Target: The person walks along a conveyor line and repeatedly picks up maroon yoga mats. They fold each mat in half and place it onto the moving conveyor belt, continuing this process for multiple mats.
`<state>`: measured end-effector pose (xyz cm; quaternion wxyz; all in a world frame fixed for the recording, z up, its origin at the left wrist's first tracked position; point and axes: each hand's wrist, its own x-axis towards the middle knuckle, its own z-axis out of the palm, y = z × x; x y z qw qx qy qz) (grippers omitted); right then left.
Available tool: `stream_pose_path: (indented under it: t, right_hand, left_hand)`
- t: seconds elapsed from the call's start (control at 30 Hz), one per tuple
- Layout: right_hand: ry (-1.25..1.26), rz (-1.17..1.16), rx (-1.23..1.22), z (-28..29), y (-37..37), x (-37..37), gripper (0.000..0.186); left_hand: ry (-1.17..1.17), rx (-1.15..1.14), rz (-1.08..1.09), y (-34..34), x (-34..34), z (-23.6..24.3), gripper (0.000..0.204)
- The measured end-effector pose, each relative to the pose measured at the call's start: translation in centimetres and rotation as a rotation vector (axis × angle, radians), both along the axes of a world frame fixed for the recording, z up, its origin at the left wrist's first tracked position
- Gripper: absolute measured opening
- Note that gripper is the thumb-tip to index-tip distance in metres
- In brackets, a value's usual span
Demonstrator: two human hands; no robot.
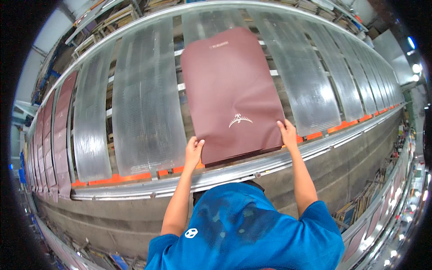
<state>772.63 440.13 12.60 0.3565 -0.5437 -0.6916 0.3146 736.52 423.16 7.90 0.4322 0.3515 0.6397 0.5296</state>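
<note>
While left grip [194, 151] pinches maroon sheet [231, 85], right grip [288, 132] does too

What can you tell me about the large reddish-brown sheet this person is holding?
The sheet looks supple, like leather or vinyl, with a soft sheen and rounded far corners. A pale, winglike emblem sits toward its near end, and small pale lettering near its far edge. Shallow creases cross the near half. The left hand and right hand grip its side edges near the near corners. It spreads over a see-through panel; how much it rests there is unclear.
</note>
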Motion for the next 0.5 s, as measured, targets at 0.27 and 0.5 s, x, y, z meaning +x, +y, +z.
stream_pose_path:
  t: [0.27, 0.5]
  right_hand:
    - [0.002, -0.007, -0.067, -8.2, 0.2, 2.4, 0.034]
    - [-0.198, -0.022, -0.173, -8.3, -0.1, 3.0, 0.031]
  left_hand:
    - [0.419, -0.322, 0.135, 0.9, 3.1, -3.3, 0.034]
    - [0.529, -0.409, 0.19, 1.5, 5.0, -3.0, 0.045]
